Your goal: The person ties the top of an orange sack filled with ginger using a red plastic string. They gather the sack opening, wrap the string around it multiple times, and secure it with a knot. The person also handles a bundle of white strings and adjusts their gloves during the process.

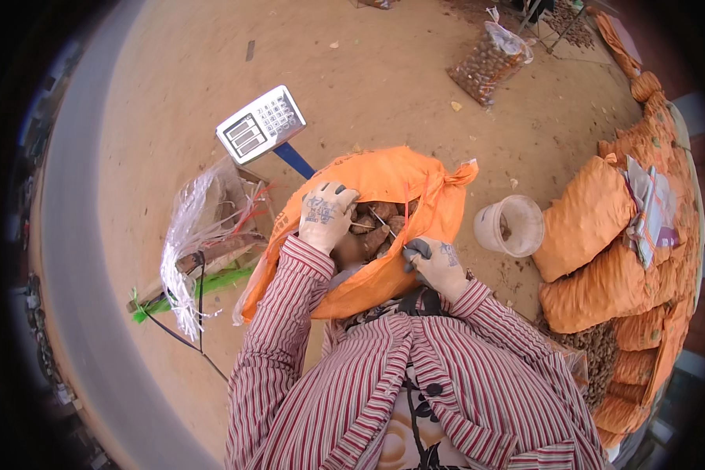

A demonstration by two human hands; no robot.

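Observation:
An orange woven sack (387, 170) stands before me, its mouth partly open over brown root tubers (376, 238). My left hand (326, 216), in a pale work glove with grey fingertips, grips the sack's rim on the left side of the opening. My right hand (437, 264), in a matching glove, has its fingers closed at the right edge of the opening. A thin, light-coloured rod or needle (383, 222) runs from those fingers across the opening, and a red string hangs near it. The sack's right corner is bunched. Inside the opening, part of the contents is blurred.
A digital scale display (261, 124) on a blue post stands behind the sack. Left are white plastic strings (182, 252) and a wooden frame. Right are a white plastic bucket (509, 226) and piled orange sacks (587, 217). A filled clear bag (490, 61) stands farther back.

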